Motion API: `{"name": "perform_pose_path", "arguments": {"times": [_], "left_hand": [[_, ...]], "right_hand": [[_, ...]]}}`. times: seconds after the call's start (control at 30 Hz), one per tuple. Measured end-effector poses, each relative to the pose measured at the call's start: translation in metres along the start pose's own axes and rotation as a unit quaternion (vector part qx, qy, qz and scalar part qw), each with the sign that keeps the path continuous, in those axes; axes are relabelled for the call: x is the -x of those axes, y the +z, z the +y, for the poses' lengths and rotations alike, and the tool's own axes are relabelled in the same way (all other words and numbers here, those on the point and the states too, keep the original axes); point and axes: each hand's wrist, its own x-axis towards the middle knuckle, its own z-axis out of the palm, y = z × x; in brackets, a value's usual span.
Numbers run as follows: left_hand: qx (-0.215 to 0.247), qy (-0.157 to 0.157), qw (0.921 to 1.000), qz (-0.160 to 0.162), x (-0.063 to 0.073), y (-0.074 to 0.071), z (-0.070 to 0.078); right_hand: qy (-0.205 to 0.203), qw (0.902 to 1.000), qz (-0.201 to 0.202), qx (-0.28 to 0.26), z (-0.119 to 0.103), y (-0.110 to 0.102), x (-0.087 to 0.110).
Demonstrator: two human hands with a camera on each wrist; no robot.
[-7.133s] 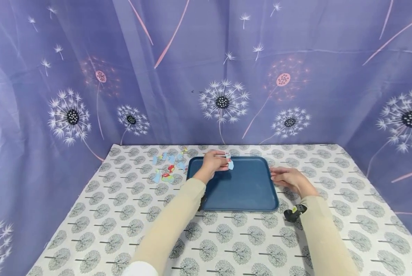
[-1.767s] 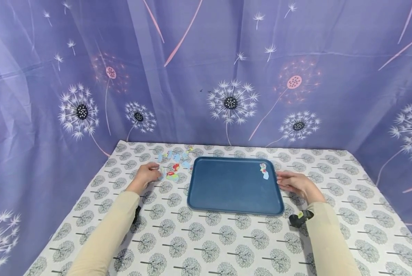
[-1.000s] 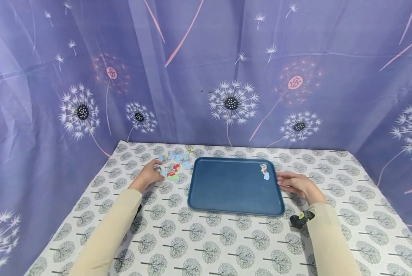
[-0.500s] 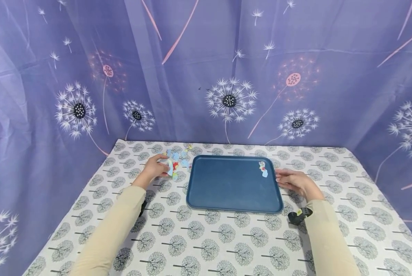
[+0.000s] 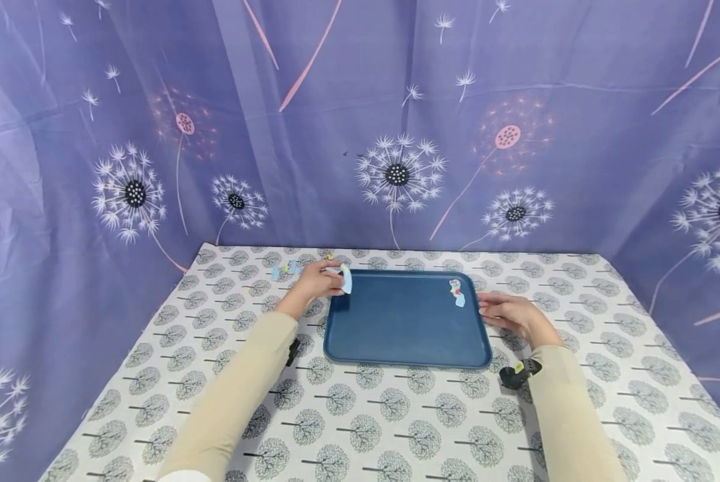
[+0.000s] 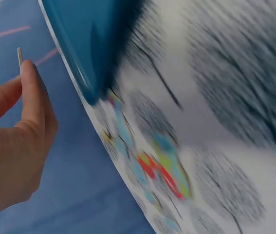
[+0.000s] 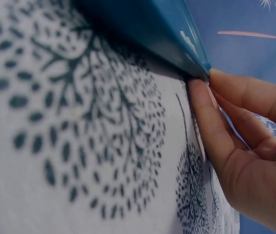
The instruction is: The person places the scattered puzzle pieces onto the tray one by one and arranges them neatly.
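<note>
Reference: dial centred on the tray [image 5: 405, 331], 6 o'clock on the person's side.

1. Change. The left hand [image 5: 315, 281] has shifted from above the loose pieces [image 5: 292, 267] to the 10 o'clock corner of the tray. It carries a pale blue piece [image 5: 346, 280] there; a moment ago that piece was over the patterned cloth [image 5: 366, 428].

2. Left hand. Gripping: thumb and fingertips pinch the pale blue piece, which stands on edge to the wrist camera. A dark shadow falls on the tray below, so I judge the piece to be raised, not set down.

3. Right hand [image 5: 516, 318]. Unchanged, at 3 o'clock. Its fingertips touch the tray's rim; from where I stand I cannot tell whether they pinch it or only rest against it.

4. Tray contents. A small cut-out shape [image 5: 458, 294], white, red and pale blue, lies at 2 o'clock, not disturbed. Whether it is one piece or several joined, I cannot tell.

5. Remaining stock. The loose pieces lie on the cloth outside the tray, toward 10 o'clock, partly hidden by the left hand.

6. Meaning. In my judgement, the pickup is complete and the transfer is in progress; the pale blue piece is well apart from the cut-out shape.
</note>
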Motion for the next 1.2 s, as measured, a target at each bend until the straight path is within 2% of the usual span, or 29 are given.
{"name": "perform_pose_path", "arguments": {"times": [0.23,0.4,0.5,0.6,0.77,1.03,1.2], "left_hand": [[0.022,0.021,0.9994,-0.019,-0.003,0.045,0.010],[0.047,0.022,0.9987,0.003,-0.014,0.072,0.010],[0.047,0.026,0.9985,0.011,-0.016,0.085,0.011],[0.046,0.022,0.9986,0.011,-0.020,0.097,0.010],[0.049,-0.003,0.9988,0.010,-0.025,0.116,0.009],[0.047,-0.023,0.9986,0.013,-0.030,0.140,0.010],[0.048,-0.040,0.9977,0.026,-0.030,0.155,0.009]], "right_hand": [[-0.002,1.0000,-0.004,0.002,0.003,-0.002,0.000],[-0.013,0.9997,-0.007,0.021,0.004,-0.002,-0.003],[-0.023,0.9990,-0.009,0.037,0.003,-0.001,-0.002],[-0.024,0.9984,-0.001,0.051,0.003,0.000,0.000],[-0.030,0.9976,0.015,0.061,0.004,0.005,0.002],[-0.027,0.9973,0.035,0.059,0.004,0.008,0.004],[-0.026,0.9974,0.039,0.055,0.004,0.008,0.005]]}}
